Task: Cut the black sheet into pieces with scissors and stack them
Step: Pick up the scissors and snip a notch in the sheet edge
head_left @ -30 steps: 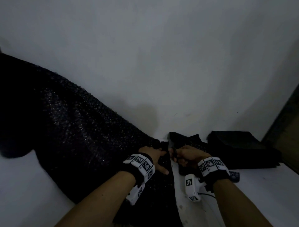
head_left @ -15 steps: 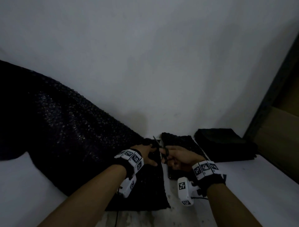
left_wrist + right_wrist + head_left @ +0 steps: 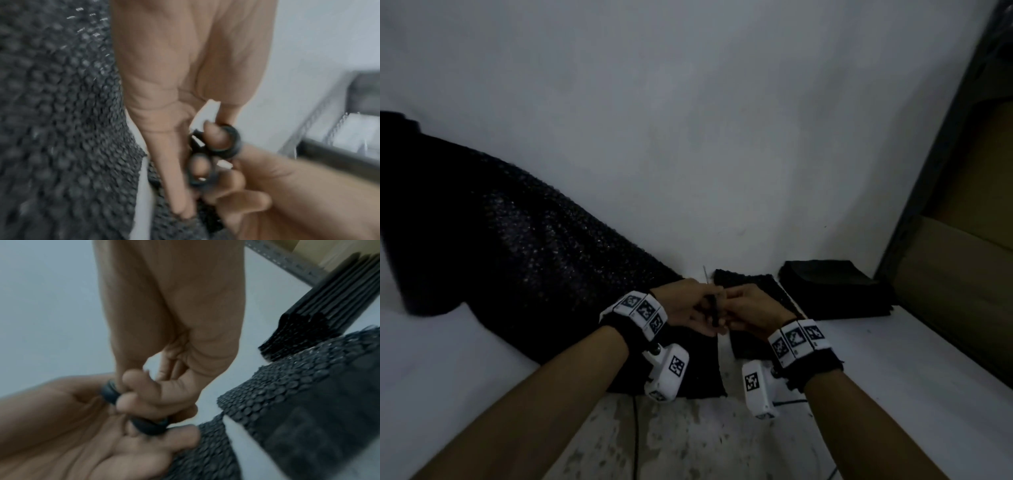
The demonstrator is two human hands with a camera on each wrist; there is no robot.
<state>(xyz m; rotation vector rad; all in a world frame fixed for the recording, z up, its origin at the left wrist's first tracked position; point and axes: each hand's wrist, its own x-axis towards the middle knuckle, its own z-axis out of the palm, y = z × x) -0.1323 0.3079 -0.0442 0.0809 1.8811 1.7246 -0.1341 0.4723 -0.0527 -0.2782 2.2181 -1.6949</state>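
Note:
A large black bubbled sheet (image 3: 517,246) drapes from the left down onto the white table (image 3: 448,377). A narrow cut piece (image 3: 756,291) lies just right of it, with a gap between them. A stack of black pieces (image 3: 832,287) sits further right. Both hands meet above the gap on the black-handled scissors (image 3: 713,310), blades together and pointing up. My right hand (image 3: 750,308) has fingers through the rings (image 3: 213,151). My left hand (image 3: 685,306) lays its fingers along the handles, thumb at the upper ring. From the right wrist, the rings (image 3: 150,425) rest in the left palm (image 3: 61,426).
A dark metal rack upright (image 3: 945,171) and a cardboard box (image 3: 962,274) close off the right side. A white wall stands right behind the table. A thin cable (image 3: 635,438) runs over the table's worn front edge between my forearms.
My left hand has left the sheet and come up against the scissors in my right hand. The scissors have turned upright with blades closed. The cut piece now lies apart from the sheet.

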